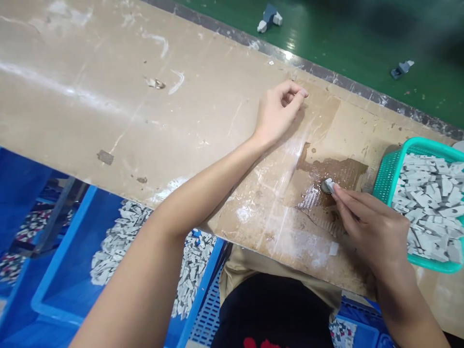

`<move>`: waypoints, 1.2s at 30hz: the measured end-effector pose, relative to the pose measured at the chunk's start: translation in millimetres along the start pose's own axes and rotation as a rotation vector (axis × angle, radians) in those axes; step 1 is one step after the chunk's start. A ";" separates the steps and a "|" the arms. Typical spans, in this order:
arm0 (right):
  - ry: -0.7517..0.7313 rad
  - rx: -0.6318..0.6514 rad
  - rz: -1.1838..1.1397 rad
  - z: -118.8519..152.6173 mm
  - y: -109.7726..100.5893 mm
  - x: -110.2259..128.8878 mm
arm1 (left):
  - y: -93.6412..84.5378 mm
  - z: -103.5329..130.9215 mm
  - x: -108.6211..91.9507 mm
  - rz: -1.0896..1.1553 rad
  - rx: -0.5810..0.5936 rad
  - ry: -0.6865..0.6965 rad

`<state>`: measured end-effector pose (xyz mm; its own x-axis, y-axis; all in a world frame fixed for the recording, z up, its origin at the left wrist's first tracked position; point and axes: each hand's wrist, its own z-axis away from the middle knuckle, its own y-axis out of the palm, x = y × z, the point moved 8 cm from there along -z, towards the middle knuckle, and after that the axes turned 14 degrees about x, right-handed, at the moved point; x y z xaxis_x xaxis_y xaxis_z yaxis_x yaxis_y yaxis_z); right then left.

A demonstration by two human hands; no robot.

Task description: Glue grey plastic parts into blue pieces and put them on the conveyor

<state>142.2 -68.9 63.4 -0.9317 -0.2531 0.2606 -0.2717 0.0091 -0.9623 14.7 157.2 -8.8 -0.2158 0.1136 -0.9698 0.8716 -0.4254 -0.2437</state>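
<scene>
My right hand (373, 227) pinches a small light-grey plastic piece (329, 184) between thumb and fingers. The piece is at a small round dark spot (324, 189) on the worktable (203, 116); whether they touch I cannot tell. Around it spreads a brown, wet-looking patch (340, 169) with torn cardboard. Farther up the table, near its far edge, my left hand (279, 112) rests with thumb and forefinger pressed together. Anything between those fingertips is too small to make out.
A green basket (389, 174) full of grey plastic pieces (429, 203) stands at the right. Below the near edge, a blue bin (65, 270) holds many similar pieces (119, 241). Two dark-and-white parts, one nearer (268, 18) and one farther right (401, 70), lie on the green floor.
</scene>
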 end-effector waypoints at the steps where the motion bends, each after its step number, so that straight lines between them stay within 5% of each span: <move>1: -0.002 0.003 0.005 0.0 0.3 0.3 | 0.1 -0.1 -0.4 -0.012 0.002 0.006; 12: 0.051 -0.070 -0.104 7.8 -7.1 -6.3 | -1.3 -1.2 4.8 0.108 -0.027 -0.041; 18: 0.041 -0.133 -0.181 6.9 -11.2 -7.9 | 4.7 -41.5 1.2 -0.056 0.095 -0.122; 21: 0.020 -0.154 -0.201 5.0 -11.4 -7.6 | 21.8 -81.9 -25.1 -0.292 0.124 0.014; 24: 0.016 -0.166 -0.245 4.1 -10.8 -9.1 | 59.1 -119.5 -52.2 -0.508 0.151 0.103; 29: 0.032 -0.149 -0.306 4.3 -4.1 -12.8 | 114.2 -151.4 -55.5 -0.691 0.157 -0.137; 36: 0.064 -0.046 -0.271 3.5 8.1 -16.1 | 122.7 -159.0 -56.7 -0.720 0.093 -0.086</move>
<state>155.9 -68.1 51.1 -0.8364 -0.1907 0.5139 -0.5225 -0.0061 -0.8526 203.9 241.3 17.5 -0.7585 0.3243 -0.5653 0.4605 -0.3471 -0.8170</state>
